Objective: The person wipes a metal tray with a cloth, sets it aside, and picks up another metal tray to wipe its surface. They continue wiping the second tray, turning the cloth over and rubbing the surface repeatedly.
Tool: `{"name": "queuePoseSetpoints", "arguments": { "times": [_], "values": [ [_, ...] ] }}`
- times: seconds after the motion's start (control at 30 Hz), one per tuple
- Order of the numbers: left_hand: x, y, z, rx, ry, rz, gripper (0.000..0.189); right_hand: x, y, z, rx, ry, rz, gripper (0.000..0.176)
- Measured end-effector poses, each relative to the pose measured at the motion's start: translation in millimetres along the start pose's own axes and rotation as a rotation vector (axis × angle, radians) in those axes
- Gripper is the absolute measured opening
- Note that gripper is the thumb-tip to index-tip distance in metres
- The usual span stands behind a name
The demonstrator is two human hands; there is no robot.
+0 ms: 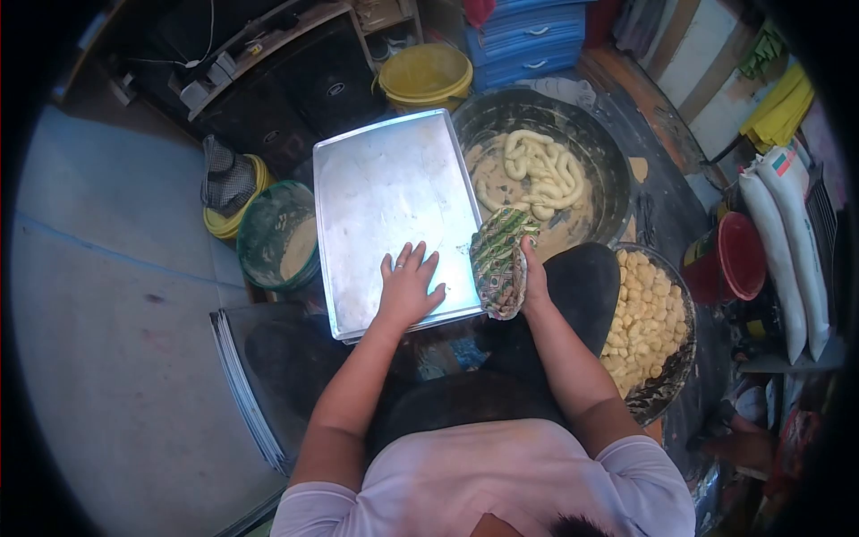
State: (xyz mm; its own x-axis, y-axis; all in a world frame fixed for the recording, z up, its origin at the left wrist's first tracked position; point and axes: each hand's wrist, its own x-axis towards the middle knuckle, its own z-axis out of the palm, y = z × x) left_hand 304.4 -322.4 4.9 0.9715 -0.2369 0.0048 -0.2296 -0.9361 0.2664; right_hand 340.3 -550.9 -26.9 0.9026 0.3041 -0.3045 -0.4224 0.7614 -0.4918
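Note:
A shallow metal baking tray (385,188) lies before me, over my lap, its bare surface shining. My left hand (412,288) rests palm down on its near part, fingers spread. At the tray's right edge, my right hand (535,279) grips a green and brown patterned cloth pad (497,259), oval like a pot holder. Beyond that hand, thick pale dough ropes (546,174) lie coiled in a wide dark basin (614,148) with flour in it. Many small dough pieces (640,322) fill a round dark pan beside my right knee.
To the left stand a green tub (255,246) with flour and a stack of trays (246,394) on edge. A yellow bucket (425,76) and blue drawers (528,40) are at the back. On the right are a red bucket (743,259) and long white sacks (787,242).

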Motion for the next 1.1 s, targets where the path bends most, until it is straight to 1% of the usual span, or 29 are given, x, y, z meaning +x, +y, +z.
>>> {"name": "queuePoseSetpoints", "arguments": {
  "times": [0.03, 0.07, 0.1, 0.17, 0.3, 0.37, 0.4, 0.47, 0.57, 0.67, 0.77, 0.8, 0.87, 0.9, 0.97, 1.1],
  "values": [
    [0.9, -2.7, 0.7, -0.007, -0.008, 0.020, 0.067, 0.3, 0.4, -1.4, -0.015, 0.005, -0.006, 0.060],
    [-0.4, -3.7, 2.2, -0.004, 0.034, 0.033, 0.061, 0.7, 1.0, -2.7, -0.030, 0.009, -0.013, 0.063],
    [-1.6, 0.1, -1.6, -0.003, 0.034, 0.034, 0.061, 0.7, 0.9, -2.2, -0.029, 0.008, -0.014, 0.063],
    [-3.5, 8.8, -6.6, 0.053, 0.071, 0.040, 0.057, 0.5, 1.2, -1.6, -0.006, 0.015, -0.014, 0.056],
    [-1.1, 9.0, 1.0, 0.081, 0.077, 0.018, 0.060, -0.7, 1.3, 0.7, 0.005, 0.006, -0.002, 0.056],
    [4.4, 0.5, 10.7, 0.045, 0.042, -0.024, 0.065, -3.1, 1.1, 3.2, -0.020, 0.065, -0.022, 0.054],
    [4.4, 3.3, 4.6, 0.043, 0.044, -0.023, 0.065, -3.6, 0.3, 3.1, -0.023, 0.065, -0.025, 0.054],
    [1.8, 8.4, -8.5, 0.017, -0.007, -0.017, 0.061, -3.9, 0.3, 3.2, -0.025, 0.074, -0.026, 0.053],
    [-4.2, 14.7, -11.6, 0.052, 0.039, 0.011, 0.059, -5.4, -0.5, 6.5, -0.001, 0.042, -0.016, 0.052],
    [-2.1, 2.3, -7.5, -0.003, -0.015, 0.039, 0.058, -2.0, 2.0, 2.3, -0.015, 0.044, -0.013, 0.053],
    [-4.6, -9.1, -1.1, -0.030, -0.014, 0.076, 0.057, -3.3, 1.4, 2.2, -0.033, 0.042, -0.016, 0.053],
    [-6.7, -4.8, -3.9, -0.028, -0.012, 0.074, 0.057, -3.1, 1.2, 2.3, -0.033, 0.039, -0.015, 0.053],
    [-11.1, 6.4, -7.9, 0.039, 0.049, 0.072, 0.053, -2.9, 1.1, 0.9, -0.039, -0.006, -0.019, 0.061],
    [-10.5, 5.1, -6.8, 0.040, 0.049, 0.072, 0.053, -2.4, 1.8, 0.9, -0.038, -0.006, -0.019, 0.061],
    [-7.4, 1.7, -2.9, -0.002, 0.014, 0.035, 0.054, -2.2, 2.5, 0.0, -0.017, 0.025, -0.013, 0.053],
    [-7.6, 1.3, -4.7, -0.006, -0.002, 0.051, 0.054, -6.1, 0.7, 5.9, -0.032, 0.048, -0.019, 0.053]
  ]
}}
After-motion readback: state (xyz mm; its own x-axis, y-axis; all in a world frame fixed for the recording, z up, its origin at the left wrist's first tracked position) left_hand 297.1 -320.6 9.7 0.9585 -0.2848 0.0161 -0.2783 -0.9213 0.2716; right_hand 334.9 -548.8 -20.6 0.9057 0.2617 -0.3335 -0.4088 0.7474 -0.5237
